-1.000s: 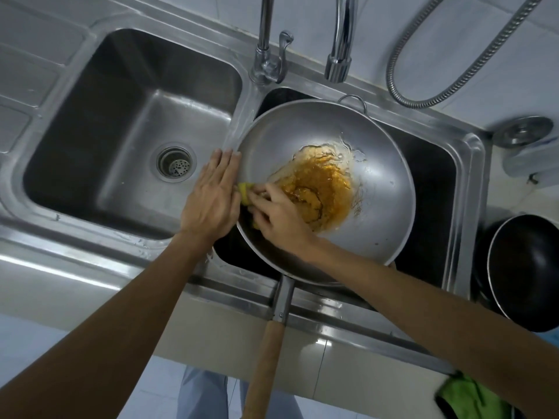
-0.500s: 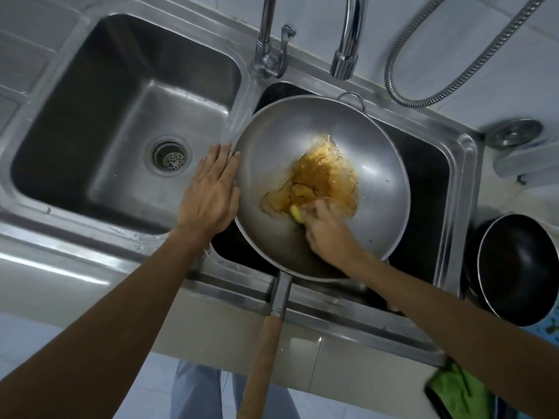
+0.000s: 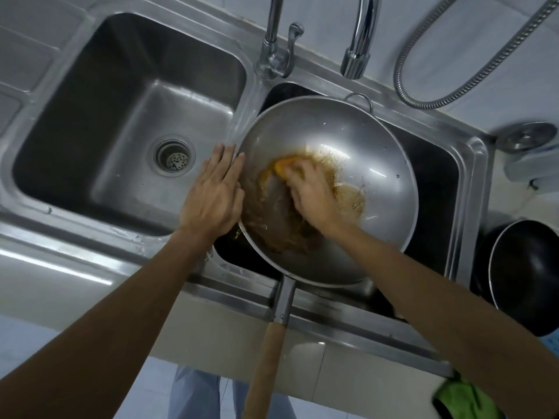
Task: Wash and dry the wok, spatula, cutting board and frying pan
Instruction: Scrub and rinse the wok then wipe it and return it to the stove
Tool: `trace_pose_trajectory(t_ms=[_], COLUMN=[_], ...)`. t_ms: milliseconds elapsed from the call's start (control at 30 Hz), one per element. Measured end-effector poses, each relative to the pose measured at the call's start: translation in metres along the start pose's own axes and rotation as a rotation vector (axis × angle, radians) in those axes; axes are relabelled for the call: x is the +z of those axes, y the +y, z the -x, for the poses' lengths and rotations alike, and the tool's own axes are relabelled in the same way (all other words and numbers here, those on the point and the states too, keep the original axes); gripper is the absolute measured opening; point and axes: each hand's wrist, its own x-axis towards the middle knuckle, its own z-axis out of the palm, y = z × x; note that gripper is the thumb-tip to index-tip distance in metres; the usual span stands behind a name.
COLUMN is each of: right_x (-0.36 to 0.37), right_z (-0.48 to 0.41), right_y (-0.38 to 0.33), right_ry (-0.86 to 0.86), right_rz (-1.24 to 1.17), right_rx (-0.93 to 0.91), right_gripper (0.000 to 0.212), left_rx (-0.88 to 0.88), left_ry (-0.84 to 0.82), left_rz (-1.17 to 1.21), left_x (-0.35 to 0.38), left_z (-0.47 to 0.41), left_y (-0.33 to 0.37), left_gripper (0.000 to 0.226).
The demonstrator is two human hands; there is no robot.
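Observation:
A steel wok (image 3: 378, 182) with a wooden handle (image 3: 266, 367) lies over the right sink basin, smeared inside with brown-orange greasy liquid. My right hand (image 3: 311, 195) is inside the wok and grips a yellow sponge (image 3: 284, 166), its fingers curled over it. My left hand (image 3: 211, 198) lies with straight fingers against the wok's left rim. A black frying pan (image 3: 526, 273) sits on the counter at the right edge. No spatula or cutting board is in view.
The left sink basin (image 3: 99, 122) has a drain strainer (image 3: 174, 157). Two taps (image 3: 357, 40) stand behind the wok, with a metal hose (image 3: 472, 83) to their right. A green cloth (image 3: 462, 400) hangs at the lower right. A metal lid (image 3: 531, 136) lies at the far right.
My right hand has swept the sponge from the wok's middle up and left, smearing brown residue across the lower left wall. My left hand stays on the rim.

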Motion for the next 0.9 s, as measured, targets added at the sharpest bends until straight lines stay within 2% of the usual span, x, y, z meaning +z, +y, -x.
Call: trace_pose_trajectory(t_ms=[100,133,267,300,400,433,533,567,600,667,700,733,767,833,900], right_x=[0.005,0.009,0.015,0.013,0.010,0.011,0.017,0.015,0.013,0.008,0.006,0.003,0.000,-0.005,-0.014], right_z=[-0.056,-0.071,-0.083,-0.083,-0.088,-0.088,-0.072,-0.070,-0.071,-0.077,-0.079,-0.078,-0.074,-0.047,-0.005], right_y=[0.006,-0.006,-0.043,-0.038,-0.032,-0.040,-0.058,-0.050,-0.040,-0.029,-0.031,-0.041,-0.055,-0.082,-0.095], right_ry=[0.249,0.312,0.273,0.269,0.384,0.381,0.240,0.204,0.198,0.271,0.287,0.266,0.226,0.087,-0.085], right_rz=[-0.105,-0.166,-0.271,-0.273,-0.357,-0.369,-0.312,-0.292,-0.283,-0.320,-0.349,-0.371,-0.382,-0.466,-0.522], right_rx=[0.552,0.597,0.217,0.220,0.580,0.581,0.160,0.107,0.177,0.562,0.683,0.671,0.568,0.364,0.287], right_gripper=[0.043,0.043,0.041,0.040,0.039,0.039,0.039,0.038,0.038,0.037,0.037,0.037,0.037,0.038,0.038], left_rx=[0.009,0.010,0.007,0.006,0.007,0.006,0.000,0.000,0.001,0.004,0.004,0.005,0.006,0.006,0.008], left_ry=[0.013,0.014,0.006,0.005,0.010,0.009,0.000,0.006,0.014,0.016,0.013,0.011,0.010,0.005,0.004], left_rz=[-0.003,-0.004,-0.017,-0.020,-0.017,-0.014,-0.014,-0.017,-0.020,-0.021,-0.018,-0.017,-0.015,-0.010,-0.012], left_x=[0.001,0.001,0.003,0.003,0.002,0.002,0.003,0.003,0.004,0.004,0.005,0.005,0.005,0.005,0.004], left_z=[-0.001,-0.001,-0.001,-0.001,-0.001,-0.002,-0.001,-0.001,-0.001,-0.001,-0.001,-0.001,-0.001,0.000,0.000], left_y=[0.000,0.000,-0.003,-0.003,-0.002,-0.002,-0.003,-0.004,-0.004,-0.003,-0.003,-0.004,-0.005,-0.006,-0.005], left_gripper=[0.059,0.059,0.059,0.059,0.061,0.062,0.062,0.062,0.062,0.061,0.061,0.061,0.061,0.062,0.061])
